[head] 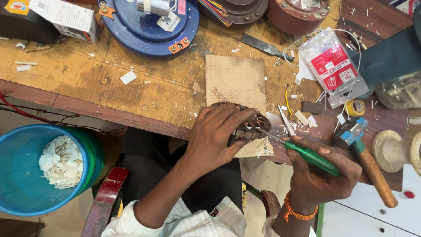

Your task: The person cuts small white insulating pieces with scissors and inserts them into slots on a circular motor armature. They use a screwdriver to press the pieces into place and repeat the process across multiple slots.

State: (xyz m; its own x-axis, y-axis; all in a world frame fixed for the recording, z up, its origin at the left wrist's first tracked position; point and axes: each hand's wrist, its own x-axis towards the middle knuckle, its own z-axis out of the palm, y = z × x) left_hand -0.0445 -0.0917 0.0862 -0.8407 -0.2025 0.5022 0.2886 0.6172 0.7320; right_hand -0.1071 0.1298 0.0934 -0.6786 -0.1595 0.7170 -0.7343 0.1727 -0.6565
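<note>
My left hand [217, 138] is clamped over the stator core [245, 125], fingers spread across its top and thumb round the near side, pinning it at the front edge of the workbench [109, 83]. The core is a round laminated piece with copper showing in the slots on the right; most of it is hidden under my palm.

My right hand [322, 173] is closed in a full fist round the green handle of a screwdriver [302, 151]. The shaft runs up-left and the tip sits in or at the core's right-side slots; I can't tell exactly which slot.

The core rests half on a cardboard sheet [235, 79] lying flat on the bench, with a second scrap of cardboard sticking out under it over the edge.

Around it:
- Hammer [366, 153] just right of my right hand, blue head up-left, wooden handle running down-right.
- Wooden spool [394, 149] further right, lying on its side.
- Small yellow tape roll [356, 107] above the hammer head.
- Clear plastic bag [335, 66] with a red and white label, upper right, a thin wire looped over it.
- Flat dark blade tool [263, 45] behind the cardboard.
- Blue round motor cover [149, 30] at the back, brown housings to its right.
- White box [70, 17] back left.
- Blue bucket [26, 175] on the floor to my left, white paper offcuts inside.
- White insulation slivers scattered across the bench near the core.
</note>
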